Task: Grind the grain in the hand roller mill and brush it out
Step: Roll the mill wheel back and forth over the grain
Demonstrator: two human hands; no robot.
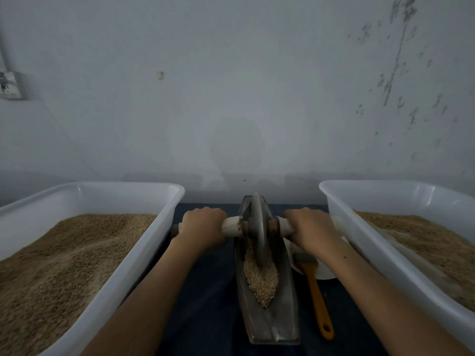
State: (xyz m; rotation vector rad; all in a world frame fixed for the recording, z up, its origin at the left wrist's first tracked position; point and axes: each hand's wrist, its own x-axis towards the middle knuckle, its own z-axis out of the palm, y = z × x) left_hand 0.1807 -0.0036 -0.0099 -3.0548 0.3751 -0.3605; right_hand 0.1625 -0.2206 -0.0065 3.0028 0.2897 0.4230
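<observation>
- Head camera looks down on a dark blue worktop set against a pale, scuffed wall.
- At the middle lies the hand roller mill: a long, boat-shaped trough running away from the person, with a grey disc wheel standing upright in its groove toward the far end.
- A pale wooden axle passes through the wheel's hub and sticks out on both sides.
- The left hand is wrapped round the axle's left handle, fingers curled over the top, knuckles up.
- The right hand is wrapped round the right handle in the same way; both hands are clamped on the axle, one on each side of the wheel.
- Grain lies in the trough's groove, heaped just in front of the wheel on the near side and tapering to a point toward the person.
- A brush with an orange handle lies on the worktop just right of the trough, its bristle end resting on a white plate partly hidden under the right forearm.
- A white plastic tub stands at the left, filled with tan grain.
- A second white tub stands at the right, also holding tan grain.
- A grey wall socket shows at the far left edge.
</observation>
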